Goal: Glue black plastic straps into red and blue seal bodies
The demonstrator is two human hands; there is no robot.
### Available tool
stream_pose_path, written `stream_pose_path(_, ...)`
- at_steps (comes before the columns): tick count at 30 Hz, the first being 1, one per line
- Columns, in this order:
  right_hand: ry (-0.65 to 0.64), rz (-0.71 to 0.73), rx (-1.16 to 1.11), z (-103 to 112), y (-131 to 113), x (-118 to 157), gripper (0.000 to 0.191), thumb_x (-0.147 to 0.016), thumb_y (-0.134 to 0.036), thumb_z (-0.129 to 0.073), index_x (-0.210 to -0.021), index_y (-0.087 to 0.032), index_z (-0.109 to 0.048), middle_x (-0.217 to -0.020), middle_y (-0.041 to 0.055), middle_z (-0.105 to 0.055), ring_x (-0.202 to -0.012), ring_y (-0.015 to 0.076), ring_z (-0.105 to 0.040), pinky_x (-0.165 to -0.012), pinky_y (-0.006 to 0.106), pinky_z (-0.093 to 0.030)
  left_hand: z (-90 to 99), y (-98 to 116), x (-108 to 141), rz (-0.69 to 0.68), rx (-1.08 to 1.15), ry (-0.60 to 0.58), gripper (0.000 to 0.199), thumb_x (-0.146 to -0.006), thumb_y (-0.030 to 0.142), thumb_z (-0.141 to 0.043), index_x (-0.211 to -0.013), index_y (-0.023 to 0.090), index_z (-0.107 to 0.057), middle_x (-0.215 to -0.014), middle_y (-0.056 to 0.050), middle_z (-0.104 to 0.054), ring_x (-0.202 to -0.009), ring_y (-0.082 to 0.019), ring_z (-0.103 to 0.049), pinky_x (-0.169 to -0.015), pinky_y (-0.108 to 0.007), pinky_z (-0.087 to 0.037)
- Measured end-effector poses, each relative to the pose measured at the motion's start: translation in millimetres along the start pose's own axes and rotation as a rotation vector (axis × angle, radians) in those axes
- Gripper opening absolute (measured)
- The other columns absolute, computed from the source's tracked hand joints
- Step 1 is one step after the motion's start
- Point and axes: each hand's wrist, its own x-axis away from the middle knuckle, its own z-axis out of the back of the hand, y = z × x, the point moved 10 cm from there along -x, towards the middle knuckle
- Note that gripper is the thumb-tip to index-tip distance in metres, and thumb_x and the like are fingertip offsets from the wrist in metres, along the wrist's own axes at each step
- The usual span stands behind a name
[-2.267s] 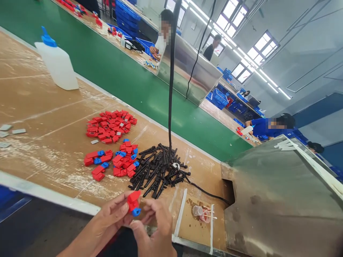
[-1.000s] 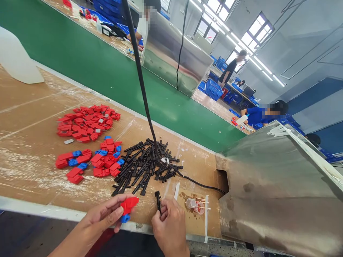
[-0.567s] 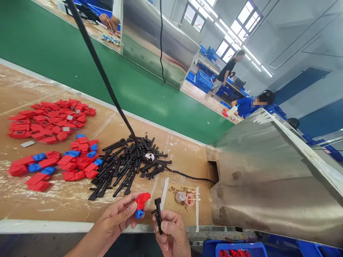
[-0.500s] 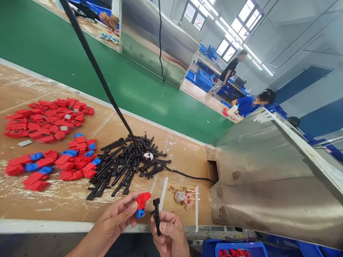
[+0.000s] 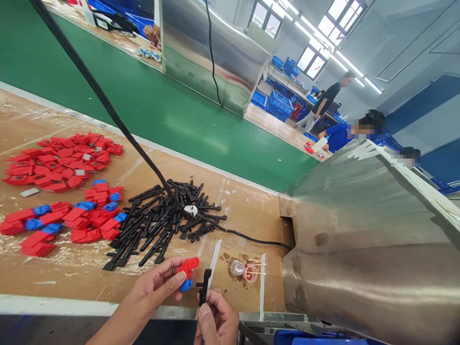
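Holding a small red plastic clip with a blue plastic end piece [image 5: 187, 271] at the lower middle of the frame, the left hand [image 5: 158, 287] pinches it between thumb and fingers, while the right hand [image 5: 215, 321] just beside it grips one slim black plastic stem [image 5: 203, 287] upright, its fingers closed around the lower end. The two parts are close but not yet joined, so this piece looks only half assembled. On the brown cardboard-covered tabletop [image 5: 72, 273], a small cluster of red clips already fitted with blue pieces [image 5: 68, 220] lies at centre left, and a larger heap of plain red clips [image 5: 61, 160] sits above it at the left edge. A thick pile of loose black stems [image 5: 161, 223] remains in the middle, so much work appears left.
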Motion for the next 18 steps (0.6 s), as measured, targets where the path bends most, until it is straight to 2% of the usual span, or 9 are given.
stream_pose_path(3,0.047,0.010,0.028,3,2,1,0.071,-0.076,-0.086,-0.076,-0.090,-0.017,-0.087,-0.075,-0.0009,-0.053,-0.044,0.0034,-0.037,-0.037,0.018,-0.037,15.6,-1,-12,-0.043,-0.055,0.043,0.073,-0.057,0.080,-0.095,-0.106,0.025,-0.088,-0.105,-0.009,-0.085,-0.097,-0.032,-0.070,-0.068,-0.029,-0.060)
stream_pose_path(5,0.009,-0.015,-0.025,0,6,-1,0.071,-0.074,-0.085,-0.080,-0.095,-0.017,-0.088,-0.070,-0.0016,-0.053,-0.042,0.0041,-0.038,-0.036,0.019,-0.035,23.5,2,-16,-0.060,-0.095,0.061,0.075,-0.057,0.082,-0.092,-0.105,0.026,-0.087,-0.107,-0.010,-0.085,-0.097,-0.034,-0.072,-0.067,-0.031,-0.060)
stream_pose_path(7,-0.075,-0.077,-0.142,-7,10,-2,0.071,-0.070,-0.082,-0.085,-0.094,-0.015,-0.088,-0.058,-0.0040,-0.050,-0.039,0.0044,-0.034,-0.036,0.019,-0.031,22.7,9,-19,-0.081,-0.219,0.021,0.073,-0.063,0.083,-0.089,-0.107,0.025,-0.087,-0.112,-0.011,-0.085,-0.100,-0.035,-0.073,-0.072,-0.033,-0.061)
stream_pose_path(9,-0.145,-0.170,-0.288,-14,13,-3,0.067,-0.065,-0.075,-0.093,-0.092,-0.015,-0.087,-0.052,-0.0046,-0.051,-0.039,0.0041,-0.031,-0.037,0.019,-0.029,15.9,22,-18,-0.172,-0.418,-0.031,0.067,-0.070,0.083,-0.083,-0.104,0.025,-0.087,-0.105,-0.011,-0.085,-0.094,-0.035,-0.074,-0.076,-0.034,-0.060)
stream_pose_path(12,-0.170,-0.268,-0.446,-16,12,-3,0.058,-0.062,-0.061,-0.103,-0.093,-0.016,-0.087,-0.061,-0.0004,-0.061,-0.045,0.0033,-0.033,-0.041,0.017,-0.030,5.8,40,-15,-0.343,-0.660,-0.048,0.057,-0.080,0.080,-0.072,-0.095,0.028,-0.088,-0.092,-0.011,-0.082,-0.083,-0.034,-0.074,-0.077,-0.036,-0.057)
stream_pose_path(15,-0.232,-0.297,-0.469,-17,12,-4,0.055,-0.062,-0.056,-0.105,-0.094,-0.016,-0.087,-0.069,0.0025,-0.067,-0.048,0.0029,-0.037,-0.042,0.016,-0.033,5.6,40,-18,-0.375,-0.780,-0.031,0.048,-0.086,0.071,-0.065,-0.097,0.030,-0.088,-0.101,-0.012,-0.081,-0.093,-0.036,-0.077,-0.082,-0.038,-0.058)
stream_pose_path(18,-0.287,-0.315,-0.477,-15,13,-3,0.054,-0.063,-0.055,-0.105,-0.096,-0.017,-0.086,-0.072,0.0023,-0.067,-0.049,0.0025,-0.039,-0.043,0.015,-0.035,14.1,39,-12,-0.425,-0.834,0.053,0.047,-0.088,0.065,-0.064,-0.104,0.027,-0.087,-0.104,-0.015,-0.079,-0.096,-0.040,-0.076,-0.081,-0.041,-0.059)
